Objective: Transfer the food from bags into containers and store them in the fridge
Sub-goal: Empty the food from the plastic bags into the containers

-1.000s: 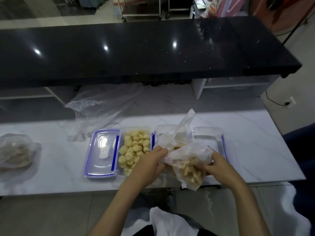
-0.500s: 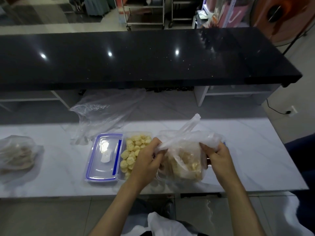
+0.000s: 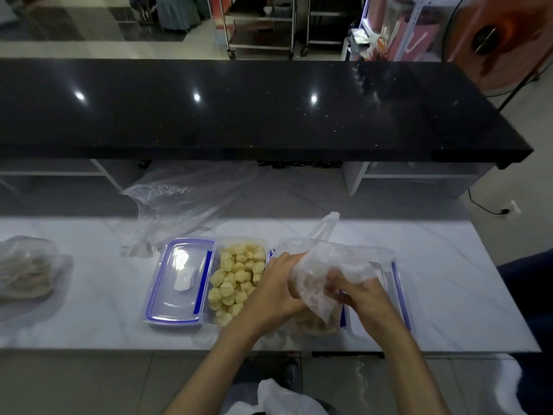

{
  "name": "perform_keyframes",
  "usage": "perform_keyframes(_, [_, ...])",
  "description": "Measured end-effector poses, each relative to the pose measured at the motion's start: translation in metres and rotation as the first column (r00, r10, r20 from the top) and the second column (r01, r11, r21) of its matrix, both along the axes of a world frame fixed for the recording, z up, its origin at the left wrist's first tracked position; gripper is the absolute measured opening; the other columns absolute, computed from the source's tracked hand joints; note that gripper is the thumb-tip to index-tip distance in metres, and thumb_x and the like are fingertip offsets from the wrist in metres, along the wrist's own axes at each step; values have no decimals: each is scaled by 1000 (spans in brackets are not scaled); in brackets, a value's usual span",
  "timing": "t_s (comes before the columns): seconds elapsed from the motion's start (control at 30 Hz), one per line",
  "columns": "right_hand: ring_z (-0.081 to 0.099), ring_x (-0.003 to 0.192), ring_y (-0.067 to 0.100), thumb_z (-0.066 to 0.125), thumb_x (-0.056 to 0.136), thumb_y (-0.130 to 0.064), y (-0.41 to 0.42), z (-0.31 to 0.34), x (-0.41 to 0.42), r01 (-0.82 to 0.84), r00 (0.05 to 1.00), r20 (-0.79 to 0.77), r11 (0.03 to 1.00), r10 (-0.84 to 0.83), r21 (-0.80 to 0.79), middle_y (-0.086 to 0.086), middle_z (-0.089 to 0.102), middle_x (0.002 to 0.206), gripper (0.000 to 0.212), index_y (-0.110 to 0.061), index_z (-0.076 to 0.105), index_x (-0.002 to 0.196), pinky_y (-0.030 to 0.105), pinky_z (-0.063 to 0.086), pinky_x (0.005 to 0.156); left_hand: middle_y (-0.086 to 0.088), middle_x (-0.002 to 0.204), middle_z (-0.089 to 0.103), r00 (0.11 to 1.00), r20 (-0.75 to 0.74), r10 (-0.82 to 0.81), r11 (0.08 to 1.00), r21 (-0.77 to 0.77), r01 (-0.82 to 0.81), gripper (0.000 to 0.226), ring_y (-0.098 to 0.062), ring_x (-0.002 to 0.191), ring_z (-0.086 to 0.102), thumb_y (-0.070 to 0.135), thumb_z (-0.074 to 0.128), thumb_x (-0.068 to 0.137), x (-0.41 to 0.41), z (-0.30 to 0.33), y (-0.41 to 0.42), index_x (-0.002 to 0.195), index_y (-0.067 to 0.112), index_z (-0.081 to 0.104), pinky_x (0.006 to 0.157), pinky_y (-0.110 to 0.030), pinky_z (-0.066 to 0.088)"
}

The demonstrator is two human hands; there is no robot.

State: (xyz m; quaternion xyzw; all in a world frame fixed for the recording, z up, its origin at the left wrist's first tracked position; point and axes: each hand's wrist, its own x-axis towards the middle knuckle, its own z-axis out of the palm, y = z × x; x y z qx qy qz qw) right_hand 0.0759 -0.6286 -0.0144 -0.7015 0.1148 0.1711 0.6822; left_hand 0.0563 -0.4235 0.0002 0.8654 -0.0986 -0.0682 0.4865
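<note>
Both hands grip a clear plastic food bag [image 3: 332,265] over a clear container [image 3: 302,324] near the front edge of the white table. My left hand [image 3: 276,287] holds the bag's left side, my right hand [image 3: 356,292] its right side. Pale food pieces show through the plastic, and some lie in the container under the bag. To the left stands a second container [image 3: 263,244] full of yellow food balls [image 3: 236,277], and left of that lies its blue-rimmed lid [image 3: 179,280]. Another blue-rimmed lid [image 3: 398,283] lies on the right, partly hidden by the bag.
An empty crumpled plastic bag [image 3: 179,205] lies behind the containers. A further bag of food [image 3: 27,268] sits at the table's far left. A black counter [image 3: 254,109] runs across behind the table. White plastic [image 3: 284,399] lies below by my lap.
The bag has been tilted down over the right container and the hands have come closer together on it. The camera has tipped up a little.
</note>
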Motion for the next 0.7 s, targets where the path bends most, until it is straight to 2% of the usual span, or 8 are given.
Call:
perform_keyframes(0.07, [70, 77, 4, 85, 73, -60, -1, 0, -1, -97, 993, 52, 991, 101, -89, -12, 75, 88, 48, -26, 69, 104, 20, 56, 67, 11, 97, 60, 982, 168, 89, 993, 60, -100, 29, -16, 95, 52, 47, 79, 83, 4, -3, 0, 101, 28, 69, 83, -47, 48])
perform_keyframes(0.17, [72, 89, 13, 80, 90, -32, -6, 1, 3, -150, 984, 61, 964, 167, -220, -13, 75, 86, 11, -30, 73, 98, 14, 56, 65, 11, 89, 58, 938, 258, 229, 962, 87, -259, 15, -17, 88, 50, 40, 70, 85, 7, -7, 4, 91, 27, 71, 77, -49, 45])
perform_keyframes(0.27, [68, 97, 27, 80, 82, -36, -15, -5, 0, -138, 963, 183, 946, 198, -293, 8, 72, 107, 34, -13, 73, 106, 36, 59, 83, 6, 121, 56, 887, 336, 316, 918, 127, -375, 21, -20, 121, 50, 42, 69, 81, 4, -10, 4, 97, 30, 73, 103, -48, 40])
perform_keyframes(0.4, [63, 102, 27, 69, 92, 6, -19, -9, 3, 3, 945, 304, 931, 117, -366, 4, 58, 115, 24, -12, 67, 107, 14, 53, 82, 2, 146, 50, 888, 457, -47, 934, 336, -123, 36, -21, 150, 33, 36, 72, 79, 3, -12, 14, 114, 28, 66, 124, -55, 16])
perform_keyframes(0.47, [66, 100, 17, 71, 92, 1, -18, -9, 7, -11, 937, 305, 890, 168, -457, -6, 65, 109, 26, -12, 69, 114, 6, 50, 79, 13, 136, 54, 938, 280, -206, 936, 334, 106, 43, -6, 139, 42, 44, 72, 84, 4, -10, 20, 123, 30, 59, 126, -47, 14])
perform_keyframes(0.53, [69, 86, 18, 72, 93, -4, -17, -6, 4, -77, 952, 228, 879, 206, -471, -11, 68, 87, 12, -13, 71, 100, 13, 55, 71, 17, 111, 57, 952, 200, -230, 933, 324, 157, 33, -2, 109, 50, 45, 71, 87, 4, -12, 21, 113, 30, 58, 118, -42, 31])
perform_keyframes(0.63, [62, 71, 12, 73, 92, -6, -19, 1, -1, -140, 931, 239, 874, 276, -465, -6, 67, 76, 21, -21, 62, 81, 17, 51, 61, 22, 92, 45, 919, 366, -145, 949, 314, 25, 26, -1, 86, 41, 16, 76, 80, 7, -17, 21, 92, 28, 55, 89, -36, 46])
perform_keyframes(0.7, [67, 86, 1, 78, 89, -15, -21, 7, -2, -244, 900, 227, 863, 371, -442, -17, 72, 95, 26, -37, 66, 96, 13, 54, 72, 21, 88, 44, 876, 478, -67, 964, 258, -67, 20, -3, 80, 42, 13, 71, 80, 8, -18, 24, 84, 25, 55, 80, -27, 39])
